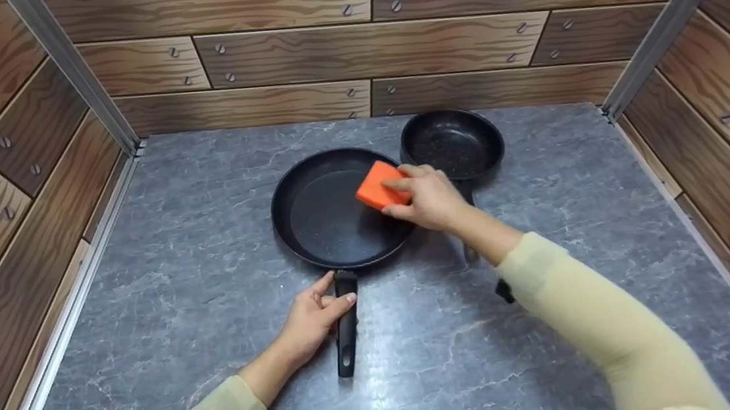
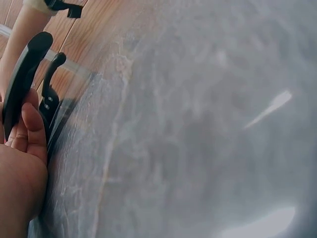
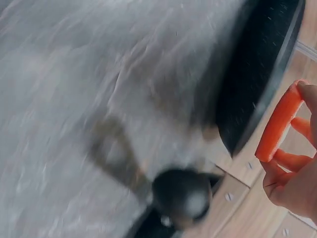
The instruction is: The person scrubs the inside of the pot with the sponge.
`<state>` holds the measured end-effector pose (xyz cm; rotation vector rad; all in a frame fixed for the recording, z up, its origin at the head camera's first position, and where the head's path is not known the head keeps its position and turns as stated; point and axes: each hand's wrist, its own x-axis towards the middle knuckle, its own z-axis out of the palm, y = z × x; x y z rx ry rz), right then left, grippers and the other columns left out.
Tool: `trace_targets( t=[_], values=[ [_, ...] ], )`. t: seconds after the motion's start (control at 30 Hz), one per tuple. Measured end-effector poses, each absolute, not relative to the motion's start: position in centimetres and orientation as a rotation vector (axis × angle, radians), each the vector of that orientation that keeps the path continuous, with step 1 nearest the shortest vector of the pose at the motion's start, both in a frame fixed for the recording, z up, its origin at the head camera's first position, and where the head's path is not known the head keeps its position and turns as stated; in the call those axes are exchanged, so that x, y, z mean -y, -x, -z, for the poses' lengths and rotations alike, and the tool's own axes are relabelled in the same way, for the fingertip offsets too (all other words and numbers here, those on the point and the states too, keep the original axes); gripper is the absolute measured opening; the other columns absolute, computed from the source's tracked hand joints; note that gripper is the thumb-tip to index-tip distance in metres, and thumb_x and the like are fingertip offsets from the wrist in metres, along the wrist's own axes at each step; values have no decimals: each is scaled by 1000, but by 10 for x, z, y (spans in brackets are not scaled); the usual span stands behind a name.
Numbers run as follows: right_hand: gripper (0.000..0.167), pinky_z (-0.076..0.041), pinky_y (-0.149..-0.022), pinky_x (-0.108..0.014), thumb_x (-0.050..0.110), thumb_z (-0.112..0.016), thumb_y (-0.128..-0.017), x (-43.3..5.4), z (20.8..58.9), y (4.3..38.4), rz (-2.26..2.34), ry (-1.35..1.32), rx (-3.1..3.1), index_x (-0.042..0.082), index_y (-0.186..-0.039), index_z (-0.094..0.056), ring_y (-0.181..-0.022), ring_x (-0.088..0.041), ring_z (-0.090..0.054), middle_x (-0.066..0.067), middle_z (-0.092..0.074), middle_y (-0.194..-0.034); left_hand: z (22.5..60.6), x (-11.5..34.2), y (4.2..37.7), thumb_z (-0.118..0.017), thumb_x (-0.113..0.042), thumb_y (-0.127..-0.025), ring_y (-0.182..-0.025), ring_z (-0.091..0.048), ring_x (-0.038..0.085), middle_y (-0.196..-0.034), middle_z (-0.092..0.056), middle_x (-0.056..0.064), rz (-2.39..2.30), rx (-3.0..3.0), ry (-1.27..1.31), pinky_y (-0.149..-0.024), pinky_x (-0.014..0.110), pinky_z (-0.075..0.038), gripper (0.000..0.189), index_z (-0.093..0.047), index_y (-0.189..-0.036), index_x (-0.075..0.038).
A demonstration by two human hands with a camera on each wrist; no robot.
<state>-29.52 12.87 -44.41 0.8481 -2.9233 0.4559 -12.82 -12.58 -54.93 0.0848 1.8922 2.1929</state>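
A large black frying pan (image 1: 320,219) lies on the marbled grey tabletop, its handle (image 1: 346,339) pointing toward me. My left hand (image 1: 305,319) holds that handle near the pan's rim, thumb on top; in the left wrist view the fingers come round the handle (image 2: 27,82) from below. My right hand (image 1: 434,199) pinches an orange sponge (image 1: 378,185) by its edges, over the right side of the pan. The sponge (image 3: 280,124) also shows between thumb and fingers in the right wrist view. Whether it touches the pan, I cannot tell.
A smaller, deeper black pan (image 1: 452,144) stands behind and right of the large one, its handle partly hidden under my right forearm. Wood-patterned panels (image 1: 364,50) wall the table (image 1: 197,246) at the back and both sides, with metal rails (image 1: 72,65) at the corners.
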Motion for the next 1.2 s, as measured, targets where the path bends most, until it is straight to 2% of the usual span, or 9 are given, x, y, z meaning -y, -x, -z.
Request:
trace_targets(
  t=[0.27,0.57,0.87,1.2],
  values=[
    [59,-44,-107,-64,43,-83,-91,-178,428,286,-529,-818,2781,10,-139,-72,-127,-50,-58,-27,-59,-145,552,128,126,-73,-13,-101,-56,-53,7,-69,-66,-2,-2182,-1890,-56,-54,20,-44,90,-15,-164,12],
    [56,-46,-104,-67,33,-87,-89,-244,436,279,-534,-675,2749,5,-136,-72,-123,-57,-58,-32,-60,-141,552,128,125,-72,-13,-101,-60,-60,8,-74,-71,2,-2175,-1889,-65,-59,21,-51,89,-14,-164,11],
    [54,-45,-102,-72,29,-86,-90,-293,447,269,-584,-545,2750,2,-134,-73,-123,-62,-55,-37,-58,-140,550,129,124,-73,-15,-101,-56,-56,8,-71,-70,1,-2160,-1902,-71,-54,21,-47,90,-14,-164,11],
    [54,-42,-103,-73,31,-85,-91,-320,470,264,-532,-449,2831,0,-134,-72,-124,-62,-54,-39,-57,-139,548,126,126,-72,-14,-102,-53,-49,8,-67,-64,-2,-2153,-1912,-90,-50,21,-40,89,-13,-163,13]
  ],
)
